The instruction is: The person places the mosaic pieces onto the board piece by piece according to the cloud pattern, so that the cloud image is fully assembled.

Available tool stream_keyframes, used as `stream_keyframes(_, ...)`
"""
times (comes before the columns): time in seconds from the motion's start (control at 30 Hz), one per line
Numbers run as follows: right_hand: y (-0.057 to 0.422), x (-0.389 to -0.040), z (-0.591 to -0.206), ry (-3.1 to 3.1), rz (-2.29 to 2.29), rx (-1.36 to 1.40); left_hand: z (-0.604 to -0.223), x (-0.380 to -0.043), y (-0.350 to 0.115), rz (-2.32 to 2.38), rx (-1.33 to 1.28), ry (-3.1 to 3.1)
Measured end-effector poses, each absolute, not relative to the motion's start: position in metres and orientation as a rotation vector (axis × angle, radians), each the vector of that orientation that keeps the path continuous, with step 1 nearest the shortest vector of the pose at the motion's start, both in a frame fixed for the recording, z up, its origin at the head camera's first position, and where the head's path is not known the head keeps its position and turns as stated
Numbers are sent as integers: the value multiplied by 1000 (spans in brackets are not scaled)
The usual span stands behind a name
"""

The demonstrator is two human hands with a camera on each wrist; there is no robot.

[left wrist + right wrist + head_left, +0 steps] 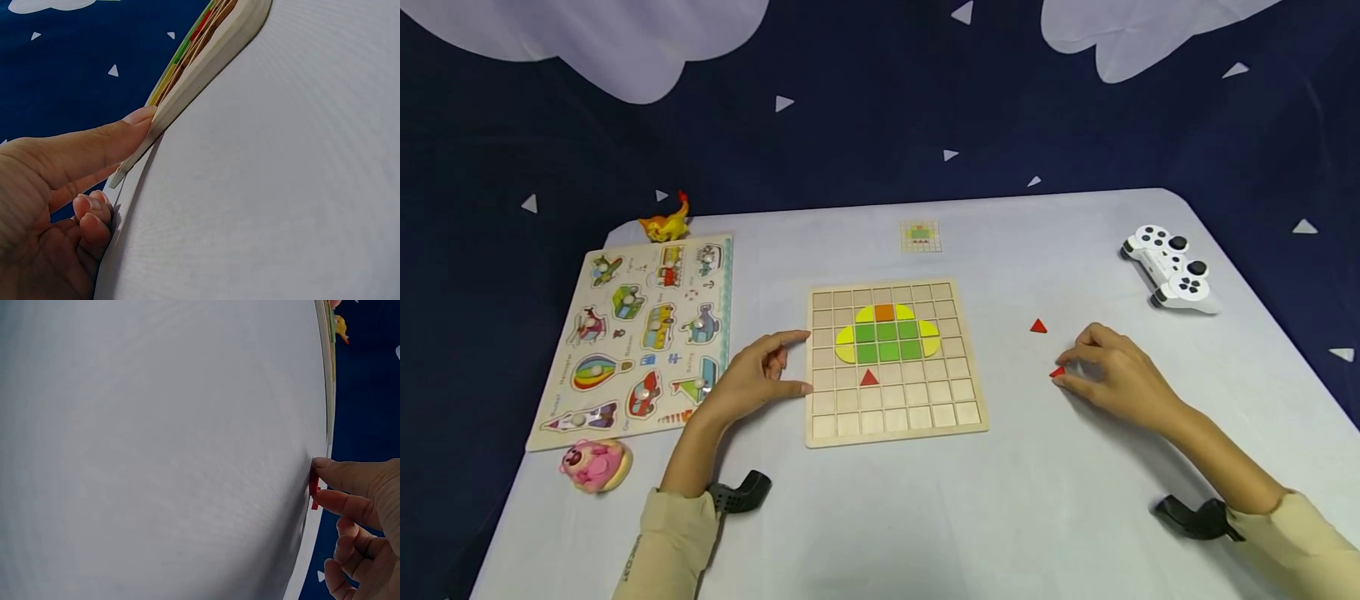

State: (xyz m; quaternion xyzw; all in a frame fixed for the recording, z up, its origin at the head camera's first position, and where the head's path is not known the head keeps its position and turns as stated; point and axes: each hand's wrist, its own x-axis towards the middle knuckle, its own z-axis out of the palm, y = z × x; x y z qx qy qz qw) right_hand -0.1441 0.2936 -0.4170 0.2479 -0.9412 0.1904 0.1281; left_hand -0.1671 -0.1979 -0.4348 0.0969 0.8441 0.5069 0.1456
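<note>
A wooden grid board [897, 423] lies mid-table with green squares [887, 332], yellow rounded pieces [846, 344], an orange square [884, 312] and one red triangle [868, 378] on it. My left hand [758, 375] rests thumb and index fingertips against the board's left edge, the other fingers bent inward. Between thumb and index finger my right hand [1116, 371] pinches a red triangle [314, 481], close over the tabletop right of the board. Another red triangle [1038, 326] lies just beyond that hand.
Behind the board is a small pattern card [921, 237]. A vehicle peg puzzle [658, 333] lies at left, with a yellow-orange figurine [667, 223] behind it and a pink toy [597, 465] in front. A white game controller [1170, 268] sits back right.
</note>
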Motion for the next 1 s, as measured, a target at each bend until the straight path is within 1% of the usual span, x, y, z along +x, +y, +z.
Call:
stream_keyframes(0.27,294,-145,-417,-2737,540,704,-436,-166,-198,1463,277,2440)
stream_keyframes(0.63,287,-153,-423,-2676,583,807,-437,-166,-201,1472,285,2442)
stream_keyframes(0.83,274,-156,-422,-2640,587,875,-437,-168,-199,1465,287,2444)
stream_keyframes(1.0,253,-162,-418,-2613,589,971,-438,-169,-198,1457,280,2452)
